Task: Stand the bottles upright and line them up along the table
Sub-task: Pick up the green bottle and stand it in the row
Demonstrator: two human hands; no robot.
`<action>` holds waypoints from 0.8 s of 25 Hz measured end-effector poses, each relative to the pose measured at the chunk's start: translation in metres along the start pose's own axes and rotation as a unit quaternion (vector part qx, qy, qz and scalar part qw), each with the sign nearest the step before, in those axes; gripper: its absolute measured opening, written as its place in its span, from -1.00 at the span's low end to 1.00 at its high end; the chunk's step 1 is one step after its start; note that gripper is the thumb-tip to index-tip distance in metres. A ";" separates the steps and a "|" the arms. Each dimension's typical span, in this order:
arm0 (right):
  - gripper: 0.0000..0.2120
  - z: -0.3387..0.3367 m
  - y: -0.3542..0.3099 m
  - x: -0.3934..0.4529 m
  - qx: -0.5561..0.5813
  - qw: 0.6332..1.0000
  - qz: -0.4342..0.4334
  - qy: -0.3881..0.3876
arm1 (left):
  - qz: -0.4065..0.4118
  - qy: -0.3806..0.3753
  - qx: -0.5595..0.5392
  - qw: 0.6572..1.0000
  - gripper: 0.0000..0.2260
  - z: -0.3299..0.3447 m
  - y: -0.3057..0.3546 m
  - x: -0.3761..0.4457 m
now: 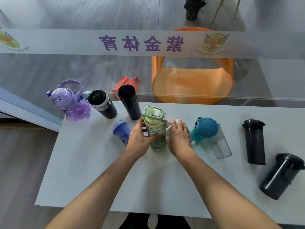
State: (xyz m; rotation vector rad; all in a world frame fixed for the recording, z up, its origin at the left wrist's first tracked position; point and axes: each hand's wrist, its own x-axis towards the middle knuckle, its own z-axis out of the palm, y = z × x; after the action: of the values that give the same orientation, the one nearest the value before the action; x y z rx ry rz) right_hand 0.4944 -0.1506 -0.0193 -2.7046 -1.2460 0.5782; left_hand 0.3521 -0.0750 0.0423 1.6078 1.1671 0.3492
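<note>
A green translucent bottle [154, 129] with a pale green flip lid stands upright at the middle of the white table [99, 179]. My left hand [140, 139] wraps its left side. My right hand [179, 138] presses its right side, fingers curled over the bottle's white strap. To the left stand a purple cartoon bottle [71, 103], a black tumbler with a silver band [102, 104], a tall black flask [129, 103] and a small blue shaker [121, 132], partly hidden by my left hand. To the right stand a teal-lidded clear bottle [209, 136] and two black tumblers [254, 142] [280, 176].
A glass wall with a white banner [142, 42] runs just behind the table's far edge. Beyond it are an orange chair [193, 80] and a red bag [127, 82]. The table's left edge lies close to the purple bottle; its front edge is near my body.
</note>
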 end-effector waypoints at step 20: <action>-0.20 0.004 0.033 -0.068 0.138 0.990 0.028 0.025 | 0.042 0.050 -0.021 0.998 -0.43 0.027 0.011 0.019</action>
State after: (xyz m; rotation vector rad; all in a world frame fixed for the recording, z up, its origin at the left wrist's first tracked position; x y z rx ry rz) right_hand 0.4759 -0.2234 -0.0110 -2.5134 -0.9978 0.6338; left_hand 0.3858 -0.0741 0.0349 1.6218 1.1627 0.5107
